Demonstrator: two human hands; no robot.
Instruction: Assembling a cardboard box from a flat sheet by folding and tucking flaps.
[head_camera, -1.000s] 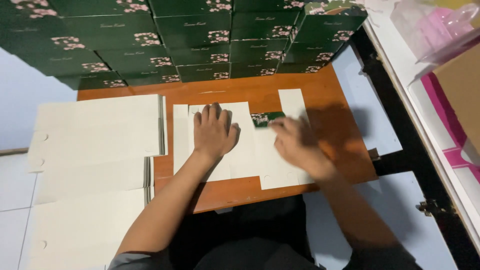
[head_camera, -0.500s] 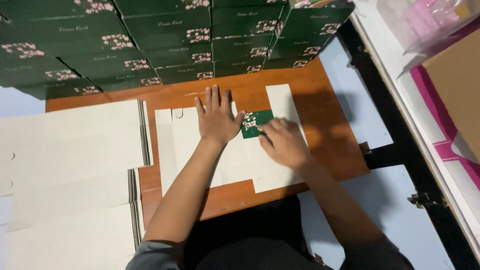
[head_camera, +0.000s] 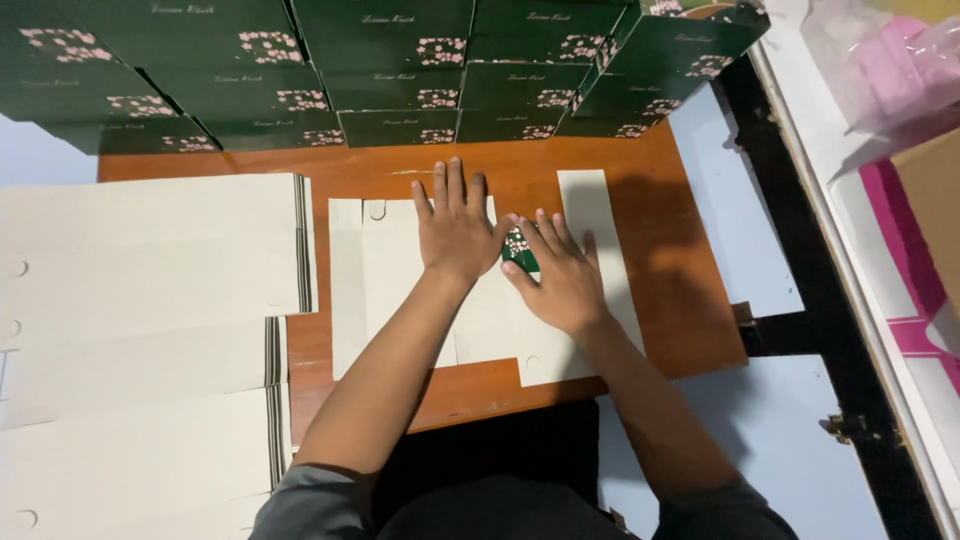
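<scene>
A flat white cardboard box blank lies inside-up on a small orange wooden table. My left hand presses flat on the blank's upper middle, fingers spread. Beside it, my right hand lies flat on a folded-over panel, fingers pointing up and left. Between the two hands a small patch of the blank's green printed outer side with pink flowers shows. A narrow white flap sticks out to the right of my right hand.
Stacks of flat white blanks fill the left side, with more below. Rows of assembled dark green boxes with flower prints line the far edge. A pink-and-white shelf edge runs along the right.
Both hands have slid toward each other on the blank, and the folded panel now covers most of the green patch. The camera has shifted a little.
</scene>
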